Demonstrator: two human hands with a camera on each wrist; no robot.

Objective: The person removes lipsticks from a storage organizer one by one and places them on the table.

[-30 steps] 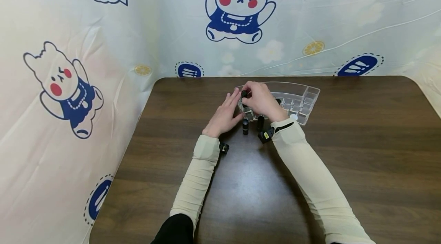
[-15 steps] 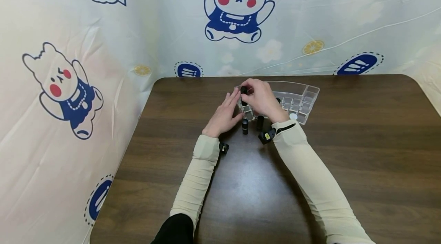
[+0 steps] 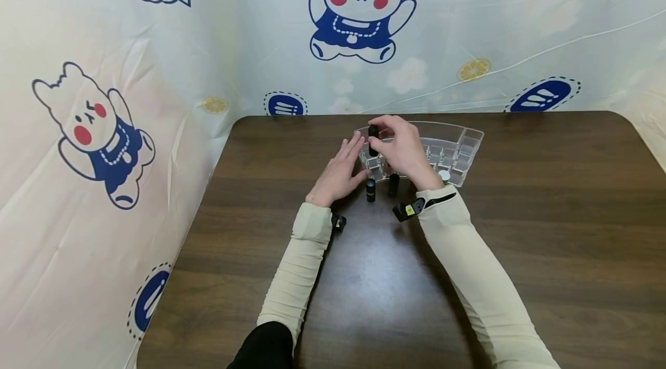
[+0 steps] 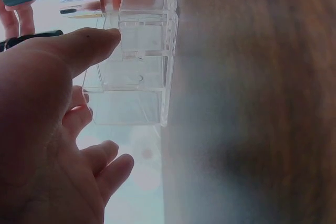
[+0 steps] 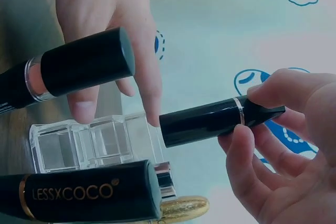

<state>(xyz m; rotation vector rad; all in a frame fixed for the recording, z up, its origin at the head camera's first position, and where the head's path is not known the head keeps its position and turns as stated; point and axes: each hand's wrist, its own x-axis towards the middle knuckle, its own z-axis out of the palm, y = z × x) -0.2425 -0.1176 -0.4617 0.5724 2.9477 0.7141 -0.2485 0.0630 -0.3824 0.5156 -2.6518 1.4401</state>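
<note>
My right hand pinches a black lipstick tube with a thin silver band, held over the left end of the clear acrylic organizer. Beside that end lies my left hand, fingers extended and its thumb at the front compartments. Two more lipsticks stand upright on the table before the organizer: one black with a clear band, the other black with gold "LESSXCOCO" lettering. Behind them, in the right wrist view, show the organizer's square compartments and a gold tube.
The organizer stands near the back of the dark wooden table. A white round piece is at its front right. A cartoon-print curtain hangs behind and along the left side.
My right hand has risen and shifted slightly right, lifting the pinched lipstick up from the organizer's left compartments. My left hand and the two standing lipsticks have stayed put.
</note>
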